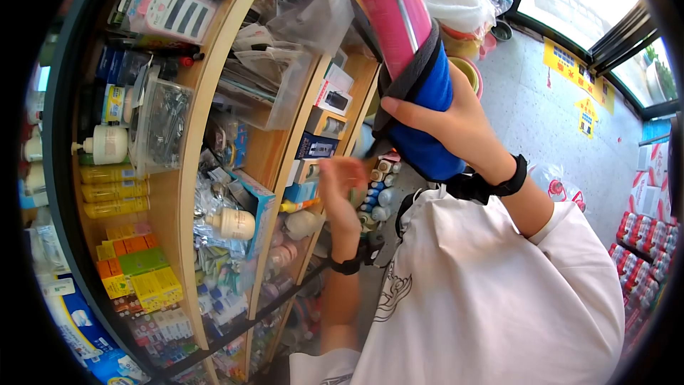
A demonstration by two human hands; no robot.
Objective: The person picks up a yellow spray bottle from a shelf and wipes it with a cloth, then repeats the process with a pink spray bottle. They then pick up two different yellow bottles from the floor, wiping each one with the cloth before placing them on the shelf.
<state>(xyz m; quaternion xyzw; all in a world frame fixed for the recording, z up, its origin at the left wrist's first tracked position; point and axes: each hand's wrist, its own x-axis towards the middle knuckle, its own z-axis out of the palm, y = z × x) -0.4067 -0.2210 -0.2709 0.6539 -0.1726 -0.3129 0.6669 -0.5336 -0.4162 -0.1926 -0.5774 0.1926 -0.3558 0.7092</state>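
My right hand is wrapped around a blue cloth sleeve with dark grey edging, its thumb across the near side. From the sleeve's top sticks out a shiny pink cylindrical object, tilted, whose kind I cannot make out. My left hand is raised in front of the shelf edge, close to several small boxes. Its fingers are smeared by motion, so whether they hold anything does not show. Both wrists wear black bands.
Wooden shelves packed with goods fill the left side. A clear plastic bin and yellow boxes stand there. White tubs sit beyond the pink object. Stacked red-and-white packs are on the floor at right, near glass doors.
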